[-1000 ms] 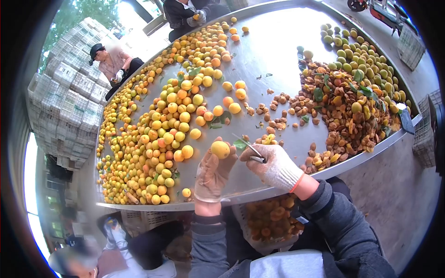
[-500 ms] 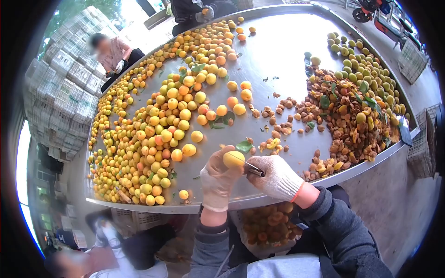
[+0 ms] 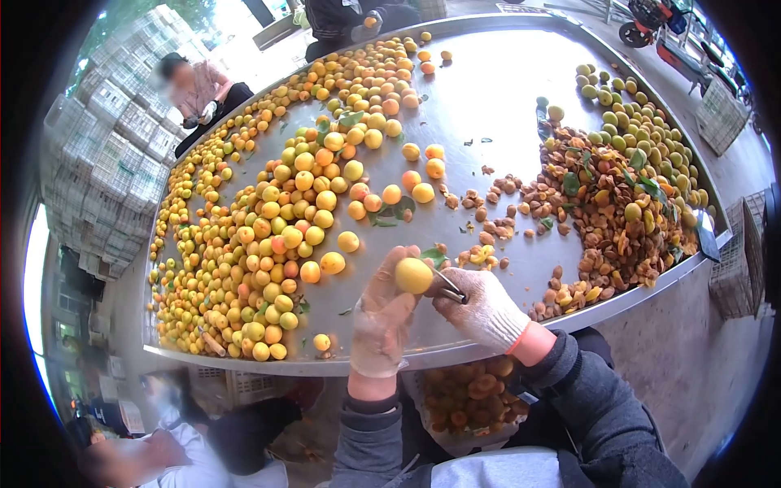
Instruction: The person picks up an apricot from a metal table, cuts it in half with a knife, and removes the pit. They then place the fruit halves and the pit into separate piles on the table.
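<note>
Pinched in the gloved fingers of my left hand (image 3: 381,317) is a yellow apricot (image 3: 413,276), held above the near edge of the metal table. My right hand (image 3: 484,311), in a white knit glove, is closed around a thin metal tool (image 3: 450,286). The tool's tip meets or passes behind the apricot's right side; its exact contact is hidden. A green leaf (image 3: 435,257) lies just beyond the fruit. Below my hands, a container of halved apricots (image 3: 472,398) sits at my lap.
Whole apricots (image 3: 268,244) cover the table's left side. Pits and scraps (image 3: 602,203) are heaped at the right, beside greener fruit (image 3: 643,122). The metal table's rim (image 3: 455,355) runs before me. Stacked crates (image 3: 106,154) and other people (image 3: 195,89) surround it.
The apricot has turned slightly in my left hand and sits a little further right. The tool's thin edge, earlier across the fruit's front, now shows only at its right side.
</note>
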